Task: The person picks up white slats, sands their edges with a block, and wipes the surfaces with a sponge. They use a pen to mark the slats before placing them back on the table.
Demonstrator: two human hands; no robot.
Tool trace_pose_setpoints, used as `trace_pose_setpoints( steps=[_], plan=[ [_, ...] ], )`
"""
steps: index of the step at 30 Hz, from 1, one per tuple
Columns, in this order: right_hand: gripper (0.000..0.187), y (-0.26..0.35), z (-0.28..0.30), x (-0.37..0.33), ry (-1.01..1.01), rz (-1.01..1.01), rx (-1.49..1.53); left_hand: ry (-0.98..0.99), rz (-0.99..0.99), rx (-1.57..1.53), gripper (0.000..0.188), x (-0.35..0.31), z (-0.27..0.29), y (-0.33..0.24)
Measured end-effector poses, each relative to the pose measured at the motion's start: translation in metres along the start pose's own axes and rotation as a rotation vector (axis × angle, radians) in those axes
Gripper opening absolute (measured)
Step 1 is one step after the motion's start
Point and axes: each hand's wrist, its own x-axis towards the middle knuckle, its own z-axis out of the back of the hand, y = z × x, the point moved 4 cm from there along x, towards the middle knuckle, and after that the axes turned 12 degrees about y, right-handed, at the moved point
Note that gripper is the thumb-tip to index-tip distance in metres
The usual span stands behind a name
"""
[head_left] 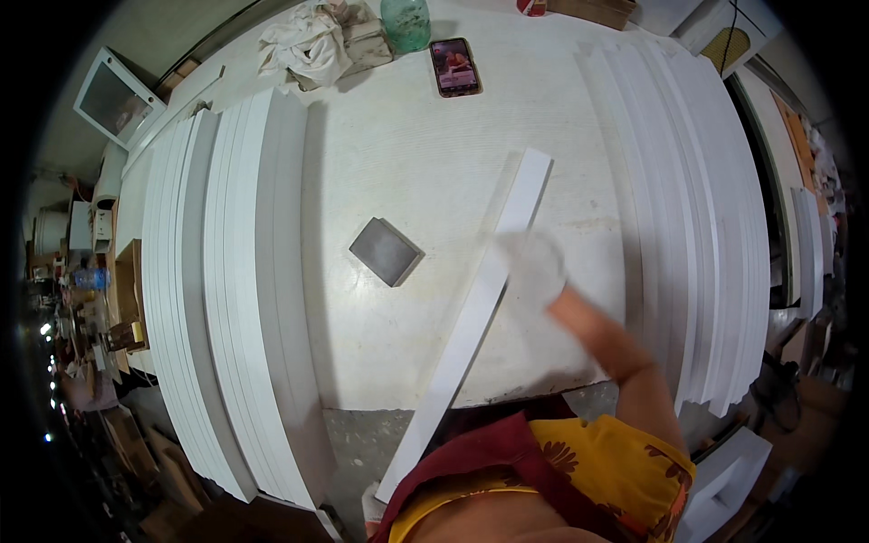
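A long white strip [466, 321] lies slantwise on the white table [380, 344], its near end reaching past the front edge towards my body. My right hand [534, 267], in a white glove, is over the strip's upper half at its right side; motion smears its fingers, so its grip cannot be made out. At the strip's near end, a bit of my gloved left hand [372, 502] shows, closed around that end; sleeve and strip hide most of it. A grey rectangular block [386, 252], like a sanding block, rests left of the strip, apart from both hands.
Stacks of long white strips stand along the left [262, 271] and right [688, 226] sides of the table. At the back are crumpled white cloth [308, 45], a greenish jar [405, 25], and a phone [455, 67] with its screen lit.
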Motion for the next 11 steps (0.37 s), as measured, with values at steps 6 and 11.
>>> trace_pose_setpoints(
  steps=[6,11],
  plan=[
    [0.034,-0.23,0.01,0.094,-0.315,-0.364,-0.17,-0.102,-0.082,0.039,0.043,-0.024,-0.073,-0.018],
    [0.035,-0.252,0.015,0.046,-0.624,-0.46,0.751,0.021,-0.487,0.088,0.047,-0.034,-0.149,-0.036]
  ],
)
